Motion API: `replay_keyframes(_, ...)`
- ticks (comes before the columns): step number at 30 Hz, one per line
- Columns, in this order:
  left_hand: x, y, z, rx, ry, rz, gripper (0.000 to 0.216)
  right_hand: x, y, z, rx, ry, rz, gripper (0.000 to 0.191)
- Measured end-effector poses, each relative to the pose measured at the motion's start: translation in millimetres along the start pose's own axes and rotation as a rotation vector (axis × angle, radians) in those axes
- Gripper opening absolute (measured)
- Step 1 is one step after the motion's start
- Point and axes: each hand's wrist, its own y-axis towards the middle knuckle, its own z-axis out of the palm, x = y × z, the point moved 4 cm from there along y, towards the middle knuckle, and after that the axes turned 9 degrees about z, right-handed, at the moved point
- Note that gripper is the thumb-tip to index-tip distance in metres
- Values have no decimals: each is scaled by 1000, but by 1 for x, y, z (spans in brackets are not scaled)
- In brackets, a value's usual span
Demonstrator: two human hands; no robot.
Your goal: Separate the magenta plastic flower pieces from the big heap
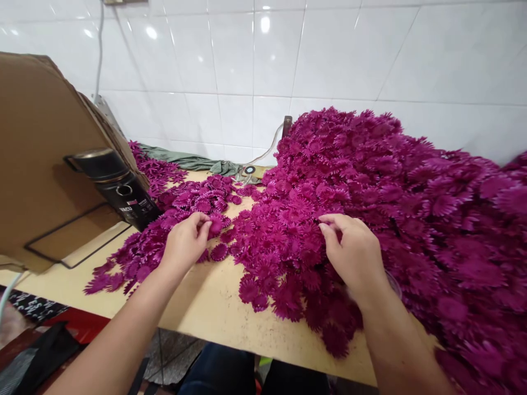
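Note:
My left hand pinches a magenta fabric flower piece between thumb and fingertips, over the smaller heap of flat flower pieces. Across from it, my right hand is closed in a pinch in front of the large mound of magenta flowers. What its fingertips hold is too small to make out against the petals. Between my hands the front of the mound spreads over the pale tabletop. A few single flower pieces, such as a round one, lie near my left hand.
A black vacuum flask stands at the left, beside a large cardboard box and a thin black wire frame. Green cloth lies along the tiled wall. The clear rim of a container shows behind my right wrist.

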Motion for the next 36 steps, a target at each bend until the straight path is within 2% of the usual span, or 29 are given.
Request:
replay_keyframes(2,-20,2,0,-37,-136,32,20,1,0,-1,13,69,60,23)
replay_keyframes(3,-35,1,2,-55,-212,97,20,3,0,0,28,106,77,24)
replay_keyframes(5,-71,-2,9,-59,-294,318,23,8,-2,2,41,166,83,27)
replay_keyframes(7,-99,-7,19,-4,-312,469,31,12,-5,2,29,188,68,27)
replay_keyframes(9,-111,-9,28,71,-334,546,30,12,-8,-1,12,186,52,26)
replay_keyframes(11,-100,-9,32,94,-316,522,29,7,-12,-4,15,167,36,24)
replay_keyframes(15,-36,-11,26,39,-66,354,32,-4,-19,-10,63,153,37,20)
replay_keyframes(17,-8,-15,27,127,85,336,31,-6,-22,-10,85,169,39,19)
replay_keyframes(19,8,-19,29,190,175,323,32,-4,-25,-9,110,194,35,18)
replay_keyframes(21,11,-21,32,235,210,325,32,-1,-28,-5,148,213,38,19)
replay_keyframes(26,-4,-17,36,275,152,338,27,0,-36,-1,216,203,62,21)
replay_keyframes(32,7,-11,16,295,186,105,25,-5,-40,-6,239,224,68,20)
replay_keyframes(36,15,-9,4,291,244,52,25,0,-41,-5,252,242,66,19)
